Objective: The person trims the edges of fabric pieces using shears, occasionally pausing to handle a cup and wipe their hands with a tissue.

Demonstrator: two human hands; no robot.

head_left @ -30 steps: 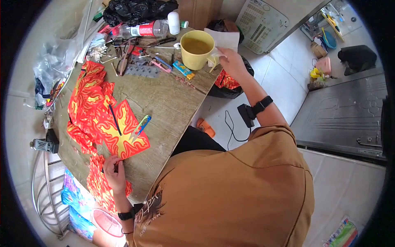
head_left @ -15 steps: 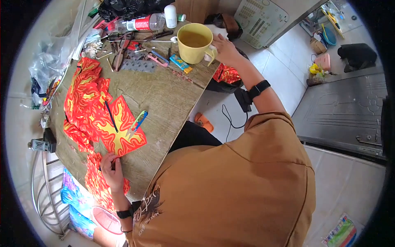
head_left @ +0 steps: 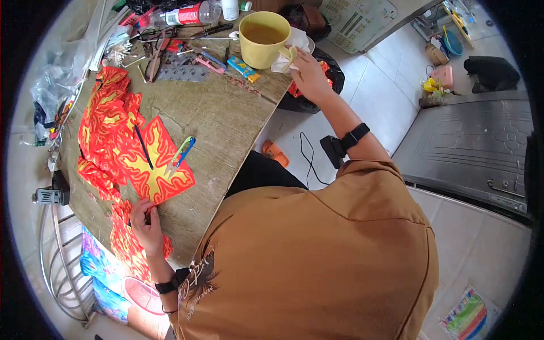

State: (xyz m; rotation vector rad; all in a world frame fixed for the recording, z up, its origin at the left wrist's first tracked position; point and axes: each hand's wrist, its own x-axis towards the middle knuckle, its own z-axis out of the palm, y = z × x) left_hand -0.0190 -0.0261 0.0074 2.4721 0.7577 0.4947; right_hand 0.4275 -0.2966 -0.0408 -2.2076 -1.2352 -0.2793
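My left hand [head_left: 147, 228] is curled at the table's near left, its fingers closed at the edge of red-and-yellow flame-patterned fabric [head_left: 123, 235]; a small dark bit shows between thumb and fingers. A flat cut piece of the same fabric [head_left: 156, 182] lies just beyond, with thread snips [head_left: 185, 150] and a thin black strip [head_left: 143, 146] on it. More bunched fabric [head_left: 105, 116] lies to the left. My right hand [head_left: 311, 79] is at the far right table edge, fingers stretched out beside the handle of a yellow mug [head_left: 262, 54] and white tissue [head_left: 299, 39].
Behind lie scissors [head_left: 154, 65], a pink-handled tool [head_left: 211, 64], a blister pack [head_left: 181, 72], a blue-yellow packet [head_left: 243, 69] and a plastic bottle [head_left: 190, 14]. A black bag [head_left: 334, 71] holding red fabric hangs off the right edge. An orange slipper [head_left: 276, 153] lies on the floor.
The whole view has shifted, so the table sits higher in it. My right hand has drawn back slightly towards me from the tissue, uncovering more of it. My left hand stays at the fabric.
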